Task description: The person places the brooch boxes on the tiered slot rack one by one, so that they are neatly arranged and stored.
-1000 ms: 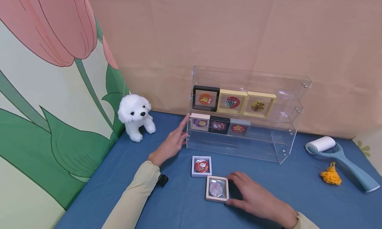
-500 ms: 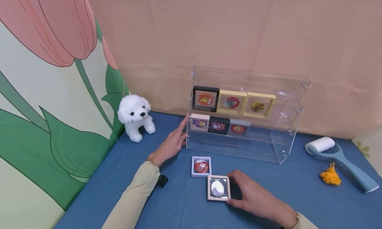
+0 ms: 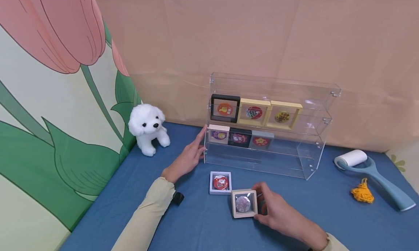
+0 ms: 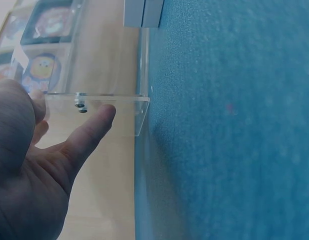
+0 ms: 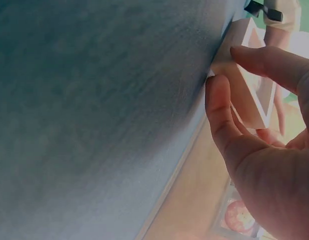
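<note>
A clear acrylic display rack (image 3: 262,160) stands at the back, holding two rows of small square frames with round badges. My left hand (image 3: 186,158) rests against its left end, fingers extended; a fingertip (image 4: 107,114) lies by the end panel in the left wrist view. My right hand (image 3: 282,214) grips a beige square frame (image 3: 243,203) by its right side, thumb and fingers at opposite edges. That frame holds a pale round badge and tilts up towards me. In the right wrist view, its wooden side (image 5: 244,97) shows between the fingers. A white frame (image 3: 220,183) with a red badge lies beside it.
A white plush dog (image 3: 148,129) sits at the back left. On the right lie a blue-handled lint roller (image 3: 376,174) and a bundle of orange yarn (image 3: 362,191). Blue cloth (image 3: 203,225) covers the table.
My right hand has tipped the beige frame up from lying flat and drawn it slightly right, away from the white frame. My left hand has stayed at the rack.
</note>
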### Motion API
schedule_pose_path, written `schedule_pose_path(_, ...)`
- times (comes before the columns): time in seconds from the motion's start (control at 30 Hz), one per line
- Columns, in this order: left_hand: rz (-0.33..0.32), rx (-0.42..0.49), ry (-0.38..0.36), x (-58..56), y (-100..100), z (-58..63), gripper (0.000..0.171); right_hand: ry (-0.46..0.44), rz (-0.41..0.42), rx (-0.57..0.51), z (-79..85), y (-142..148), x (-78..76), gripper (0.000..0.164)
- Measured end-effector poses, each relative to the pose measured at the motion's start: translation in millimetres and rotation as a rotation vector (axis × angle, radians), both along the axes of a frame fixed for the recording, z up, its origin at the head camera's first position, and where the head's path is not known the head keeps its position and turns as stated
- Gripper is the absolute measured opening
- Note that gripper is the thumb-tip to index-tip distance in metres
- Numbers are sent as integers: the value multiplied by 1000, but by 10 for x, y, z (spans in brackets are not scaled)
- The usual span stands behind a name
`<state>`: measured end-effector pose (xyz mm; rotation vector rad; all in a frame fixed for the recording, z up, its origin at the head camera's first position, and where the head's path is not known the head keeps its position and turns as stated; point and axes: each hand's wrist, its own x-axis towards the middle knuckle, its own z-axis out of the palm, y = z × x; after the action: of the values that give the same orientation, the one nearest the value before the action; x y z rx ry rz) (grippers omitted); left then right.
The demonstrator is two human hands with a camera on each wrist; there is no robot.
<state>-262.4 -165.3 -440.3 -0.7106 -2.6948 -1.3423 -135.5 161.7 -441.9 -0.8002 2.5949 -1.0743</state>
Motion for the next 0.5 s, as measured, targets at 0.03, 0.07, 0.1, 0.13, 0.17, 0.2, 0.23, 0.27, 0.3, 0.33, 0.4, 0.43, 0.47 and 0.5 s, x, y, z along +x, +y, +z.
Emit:
schedule_pose_path(0.03,0,1,1,0,0,1,92,1,4,-8,-4,2,-2,67)
schedule_pose_path(0.07,0,-1,3,-1,0,0,92,3,7,-17,-7,5,-3,67)
schedule_pose_path(0.1,2,-2,3,-3,1,-1,92,1,11,-25,-10,10,-5,66)
schedule_pose_path(0.13,2,-3,2,-4,2,-3,92,3,14,-34,-13,16,-5,67)
schedule_pose_path(0.17,4,-4,1,-5,2,-5,93,0,16,-41,-14,22,-6,67)
schedule_pose_path(0.2,8,-5,-3,-7,2,-7,93,-6,17,-48,-12,29,-7,67)
schedule_pose_path(0.23,9,-6,-4,-9,4,-9,94,-14,16,-54,-8,37,-9,67)
schedule_pose_path(0.27,9,-6,-6,-11,5,-12,94,-22,16,-62,-3,44,-9,67)
schedule_pose_path(0.3,9,-5,-9,-12,5,-13,95,-31,16,-69,3,51,-9,66)
schedule_pose_path(0.33,9,-5,-9,-12,5,-14,95,-37,16,-76,8,58,-9,65)
schedule_pose_path(0.4,11,-5,-7,-14,4,-18,95,-53,19,-95,23,69,-7,62)
schedule_pose_path(0.43,11,-6,-5,-16,4,-20,95,-53,23,-105,29,74,-5,59)
schedule_pose_path(0.47,13,-5,-5,-15,2,-21,96,-52,28,-116,34,77,-2,56)
schedule_pose_path(0.5,14,-6,-4,-16,1,-22,96,-50,30,-125,38,80,0,53)
